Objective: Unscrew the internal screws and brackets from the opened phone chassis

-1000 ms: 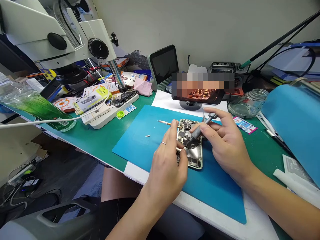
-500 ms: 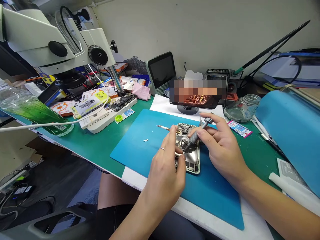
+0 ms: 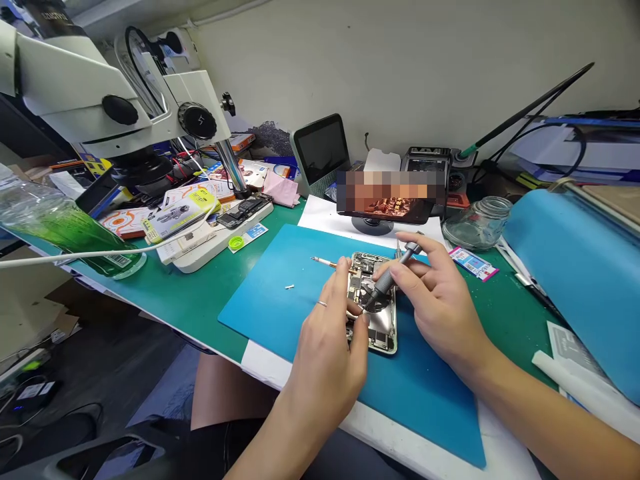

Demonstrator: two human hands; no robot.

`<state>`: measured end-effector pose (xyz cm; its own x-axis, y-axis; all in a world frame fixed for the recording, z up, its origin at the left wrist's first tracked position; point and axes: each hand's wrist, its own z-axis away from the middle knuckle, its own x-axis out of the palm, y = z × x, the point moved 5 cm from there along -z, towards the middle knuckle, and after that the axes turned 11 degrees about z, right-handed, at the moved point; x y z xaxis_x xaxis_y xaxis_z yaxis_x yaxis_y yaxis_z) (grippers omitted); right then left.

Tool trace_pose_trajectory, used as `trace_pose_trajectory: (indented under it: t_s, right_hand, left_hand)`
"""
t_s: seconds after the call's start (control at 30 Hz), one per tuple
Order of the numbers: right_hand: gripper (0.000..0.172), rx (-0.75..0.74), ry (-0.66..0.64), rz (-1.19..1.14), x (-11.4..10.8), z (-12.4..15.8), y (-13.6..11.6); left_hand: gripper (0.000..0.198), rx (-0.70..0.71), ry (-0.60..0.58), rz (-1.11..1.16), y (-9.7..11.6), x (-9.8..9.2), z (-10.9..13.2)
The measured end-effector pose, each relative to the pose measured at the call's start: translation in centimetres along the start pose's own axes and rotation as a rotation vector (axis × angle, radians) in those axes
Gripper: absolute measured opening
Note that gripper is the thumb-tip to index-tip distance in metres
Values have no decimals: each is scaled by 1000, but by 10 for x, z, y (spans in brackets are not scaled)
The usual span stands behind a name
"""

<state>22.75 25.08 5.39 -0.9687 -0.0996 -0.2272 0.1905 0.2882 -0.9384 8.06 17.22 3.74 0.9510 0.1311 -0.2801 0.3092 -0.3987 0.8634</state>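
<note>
An opened smartphone (image 3: 383, 319) lies on the blue mat (image 3: 270, 293), its inner boards and a silvery area showing. My right hand (image 3: 443, 303) grips a grey screwdriver (image 3: 384, 283), tilted with its tip down over the phone's middle. A thin metal tool, perhaps tweezers, shows beside the right fingers. My left hand (image 3: 333, 343) rests at the phone's left edge, thumb and a bent finger closed near the screwdriver tip; whatever they pinch is hidden. Behind the left fingertips, a slim white-and-copper stick (image 3: 325, 261) points left. A tiny white piece (image 3: 289, 287) lies on the mat.
At left stand a microscope (image 3: 165, 113) and a green bottle (image 3: 75, 233), with a white cable crossing. Boxes (image 3: 180, 213) are piled behind. A phone on a stand (image 3: 385, 207), a glass jar (image 3: 477, 223) and a soldering station (image 3: 430, 163) are at the back.
The camera view has shifted slightly. Both hands, the screwdriver and the phone keep nearly the same places relative to each other.
</note>
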Motion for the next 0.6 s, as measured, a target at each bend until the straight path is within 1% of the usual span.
trace_pose_trajectory:
  t_s: [0.2,0.6]
  right_hand:
    - [45,13,5,-18,-1,0,1]
    - [44,19,15,-16,-1,1,-1]
  left_hand:
    - [77,-6,-1,22,-1,1,0]
    - [76,-52,22,1,1,-2,-1]
